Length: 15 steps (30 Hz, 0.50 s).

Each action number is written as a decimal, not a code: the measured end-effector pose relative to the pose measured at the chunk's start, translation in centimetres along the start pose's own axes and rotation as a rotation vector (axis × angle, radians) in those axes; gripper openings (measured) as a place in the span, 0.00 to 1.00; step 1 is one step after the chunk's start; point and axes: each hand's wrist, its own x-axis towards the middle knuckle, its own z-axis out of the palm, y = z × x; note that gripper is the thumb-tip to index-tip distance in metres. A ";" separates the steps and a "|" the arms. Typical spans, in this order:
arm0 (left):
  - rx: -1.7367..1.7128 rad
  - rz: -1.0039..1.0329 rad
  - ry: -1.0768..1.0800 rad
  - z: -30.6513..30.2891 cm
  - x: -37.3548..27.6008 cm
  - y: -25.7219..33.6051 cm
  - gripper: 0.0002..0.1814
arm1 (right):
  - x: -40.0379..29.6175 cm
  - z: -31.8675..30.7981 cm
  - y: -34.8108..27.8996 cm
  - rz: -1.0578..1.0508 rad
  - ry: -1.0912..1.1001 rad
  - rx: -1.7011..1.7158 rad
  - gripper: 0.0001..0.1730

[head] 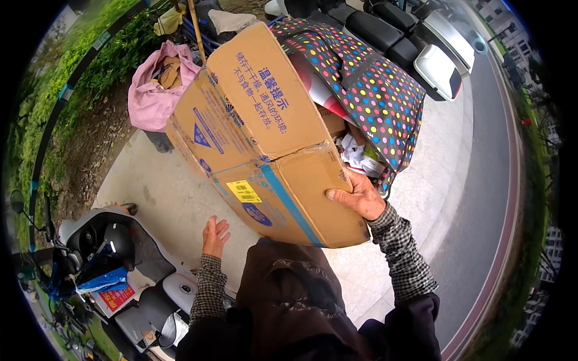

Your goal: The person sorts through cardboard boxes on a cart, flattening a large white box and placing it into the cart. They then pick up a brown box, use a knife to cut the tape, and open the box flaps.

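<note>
A large flattened cardboard box (289, 167), printed and crossed by blue tape, tilts in front of me. My right hand (360, 195) grips its right edge, thumb on the face and fingers behind. My left hand (215, 235) is off the cardboard, to the left of its lower edge, palm turned up with the fingers apart. Behind the cardboard stands a big black bag with coloured polka dots (375, 99), its mouth open on cardboard pieces and white plastic packaging (356, 153). A pink cloth sack (151, 104) holding brown cardboard scraps is beyond the cardboard's left side.
A scooter with a black helmet (119, 243) stands at the lower left, and more scooters with black seats (375, 29) are at the top right. A wooden pole (197, 31) rises behind the cardboard. Hedge and railing (49, 131) run along the left; a road (478, 180) curves along the right.
</note>
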 end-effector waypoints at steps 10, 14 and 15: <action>-0.430 0.109 0.294 -0.6 -3.0 -4.7 0.40 | 6.2 2.9 3.8 0.018 0.117 0.481 0.29; -0.740 -0.018 -0.128 3.4 -7.0 -3.9 0.38 | 6.7 2.6 7.5 0.029 0.158 0.611 0.28; -0.785 0.054 -0.190 6.6 -9.1 -2.6 0.36 | 6.7 2.8 8.4 0.037 0.145 0.621 0.28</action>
